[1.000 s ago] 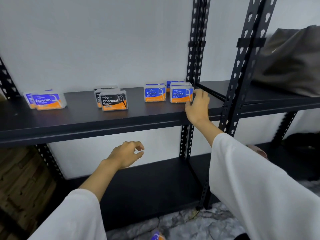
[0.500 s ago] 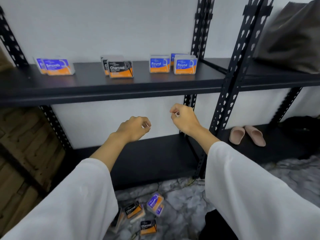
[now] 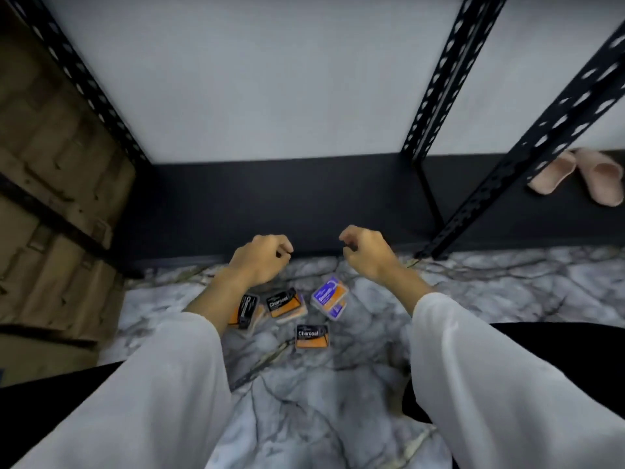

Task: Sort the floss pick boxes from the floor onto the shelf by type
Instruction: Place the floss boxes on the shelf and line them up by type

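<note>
Several floss pick boxes lie on the marble floor (image 3: 338, 418) below my hands. Three black-and-orange Charcoal boxes are there: one (image 3: 313, 335) nearest me, one (image 3: 283, 303) above it, one (image 3: 248, 311) partly under my left forearm. A blue-and-orange box (image 3: 329, 295) lies to their right, on top of another one (image 3: 338, 309). My left hand (image 3: 262, 262) and my right hand (image 3: 367, 253) hover above the boxes with fingers loosely curled, holding nothing. The upper shelf with the sorted boxes is out of view.
The black bottom shelf (image 3: 304, 204) runs across in front of the white wall. Black perforated uprights (image 3: 436, 106) stand at right. Pink slippers (image 3: 575, 174) sit on the shelf far right. A cardboard box (image 3: 50, 181) stands at left.
My view has tilted down from the upper shelf to the floor. My right hand left the Round box on the shelf and both hands dropped toward the boxes on the floor.
</note>
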Demonstrator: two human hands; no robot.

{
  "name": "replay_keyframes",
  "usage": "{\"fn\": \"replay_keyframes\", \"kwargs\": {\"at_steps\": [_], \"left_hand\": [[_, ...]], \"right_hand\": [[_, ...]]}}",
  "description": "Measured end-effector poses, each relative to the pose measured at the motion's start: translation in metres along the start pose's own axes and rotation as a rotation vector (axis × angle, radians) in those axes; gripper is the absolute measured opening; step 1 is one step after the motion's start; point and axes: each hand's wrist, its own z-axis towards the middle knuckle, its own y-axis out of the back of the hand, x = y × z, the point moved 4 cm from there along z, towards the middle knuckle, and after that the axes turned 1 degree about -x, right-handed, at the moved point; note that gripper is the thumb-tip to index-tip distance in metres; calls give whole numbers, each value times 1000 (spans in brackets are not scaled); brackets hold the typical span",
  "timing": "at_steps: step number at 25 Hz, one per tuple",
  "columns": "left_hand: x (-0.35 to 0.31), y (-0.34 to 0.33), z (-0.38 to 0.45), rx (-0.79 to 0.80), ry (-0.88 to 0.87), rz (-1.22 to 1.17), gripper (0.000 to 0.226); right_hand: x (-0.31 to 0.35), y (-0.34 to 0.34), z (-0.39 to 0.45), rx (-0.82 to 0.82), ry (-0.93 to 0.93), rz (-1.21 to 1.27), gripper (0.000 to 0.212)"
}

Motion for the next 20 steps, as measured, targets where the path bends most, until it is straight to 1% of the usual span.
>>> {"fn": "replay_keyframes", "kwargs": {"at_steps": [2, 4, 5, 8, 10, 12, 14, 15, 18, 20], "left_hand": [[34, -31, 9, 26, 46, 9, 20], [67, -56, 15, 21, 110, -1, 21], [82, -66, 17, 9, 137, -2, 22], [120, -92, 25, 6, 156, 94, 33], [139, -105, 28, 75, 176, 169, 47], [157, -116, 31, 209, 177, 254, 65], [170, -125, 32, 339, 141, 334, 88], [175, -128, 33, 379, 115, 355, 98], [181, -137, 33, 441, 37, 444, 118], [184, -139, 32, 474, -24, 566, 125]], "right_hand": [[-25, -42, 12, 91, -34, -57, 29], [-48, -76, 20, 165, -69, -112, 21], [-59, -89, 25, 188, -87, -122, 21], [-85, -121, 39, 251, -90, -203, 41], [-95, -135, 45, 278, -36, -294, 53], [-102, -145, 50, 310, 18, -388, 64], [-105, -152, 53, 370, 49, -458, 77], [-106, -155, 54, 396, 65, -491, 82], [-110, -165, 55, 433, 123, -569, 88], [-113, -170, 56, 443, 145, -584, 88]]}}
